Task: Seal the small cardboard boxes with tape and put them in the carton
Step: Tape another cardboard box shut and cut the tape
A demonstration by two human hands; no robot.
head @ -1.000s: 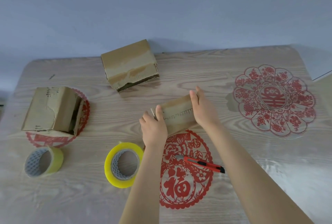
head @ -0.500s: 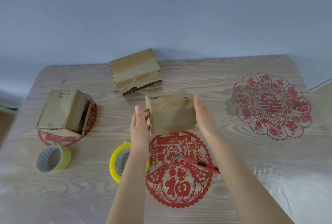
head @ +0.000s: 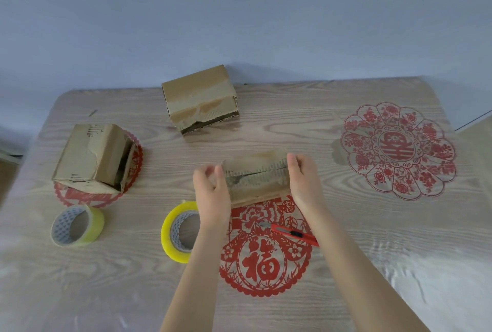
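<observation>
A small brown cardboard box is at the middle of the table, held between both hands, its torn flap seam facing me. My left hand grips its left end and my right hand grips its right end. A second small box stands at the back. A third box, one end open, sits at the left. A yellow tape roll lies just left of my left forearm. A paler tape roll lies further left. No carton is clearly in view.
A red utility knife lies on a red paper-cut beneath my right forearm. Another round red paper-cut decorates the wooden table at the right. The wall runs directly behind the table's far edge.
The box was lifted and tipped up half a second ago; now it is turned so the flap seam faces me and sits lower, still held at both ends. The camera view shifted slightly.
</observation>
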